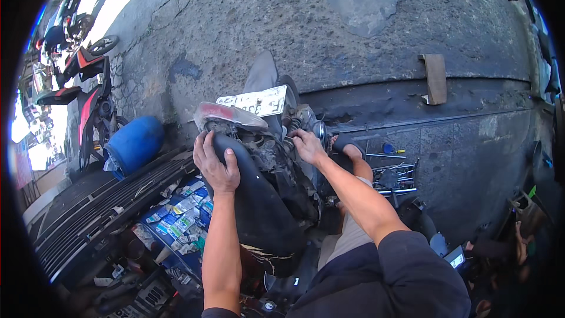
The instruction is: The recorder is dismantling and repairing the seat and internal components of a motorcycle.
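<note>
In front of me stands a motorcycle with a long black seat (250,185), a red-and-clear tail light (232,115) and a white licence plate (268,101) at its rear. My left hand (216,165) lies on the rear end of the seat, just behind the tail light, its fingers stretched and the thumb apart. My right hand (307,146) is at the motorcycle's right rear side, beside the shock absorber. Its fingers are curled together around something thin, too small to make out. The dark rear fender (263,70) sticks out beyond the plate.
To the right, a tray of metal tools (395,178) lies on the floor near a blue-handled screwdriver (389,148). A blue barrel (134,146) rests at the left, above a slatted metal rack (112,215). Small packets (182,215) cover a surface beside the seat. Farther off is a wooden block (435,79).
</note>
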`<state>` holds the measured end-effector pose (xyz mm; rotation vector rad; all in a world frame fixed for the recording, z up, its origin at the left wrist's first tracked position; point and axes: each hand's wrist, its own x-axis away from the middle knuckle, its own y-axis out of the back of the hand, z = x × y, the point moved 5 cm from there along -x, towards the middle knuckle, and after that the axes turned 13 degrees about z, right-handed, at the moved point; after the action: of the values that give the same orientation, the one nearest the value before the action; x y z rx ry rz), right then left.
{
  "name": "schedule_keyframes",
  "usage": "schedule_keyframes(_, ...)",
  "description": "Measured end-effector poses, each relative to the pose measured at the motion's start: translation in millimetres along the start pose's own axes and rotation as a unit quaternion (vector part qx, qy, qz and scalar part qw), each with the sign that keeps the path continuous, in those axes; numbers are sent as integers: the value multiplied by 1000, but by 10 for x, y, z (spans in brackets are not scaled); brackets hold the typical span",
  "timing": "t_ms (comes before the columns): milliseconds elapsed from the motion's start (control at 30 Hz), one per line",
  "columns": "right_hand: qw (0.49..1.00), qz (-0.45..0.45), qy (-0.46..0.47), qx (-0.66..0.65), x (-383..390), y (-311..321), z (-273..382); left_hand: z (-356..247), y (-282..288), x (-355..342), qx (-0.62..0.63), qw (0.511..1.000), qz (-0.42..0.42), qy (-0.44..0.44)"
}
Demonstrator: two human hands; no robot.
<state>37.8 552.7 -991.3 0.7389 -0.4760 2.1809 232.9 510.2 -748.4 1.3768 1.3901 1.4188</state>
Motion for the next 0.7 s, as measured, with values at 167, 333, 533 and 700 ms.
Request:
schedule_keyframes(167, 998, 2, 45, 33, -49, 67, 204, -61, -58, -65, 6, 1000, -1, -12)
schedule_keyframes(333, 989, 8, 97, 111, -184, -57, 536, 45, 157, -41, -12, 1000, -12, 2)
schedule_keyframes(533, 973, 76, 99, 191, -250, 159, 510, -93, 39, -127, -15, 1000, 19, 17)
schedule_keyframes(700, 980, 80, 125, 130, -362, 79, 450, -48, 181, -65, -19, 999, 44, 5)
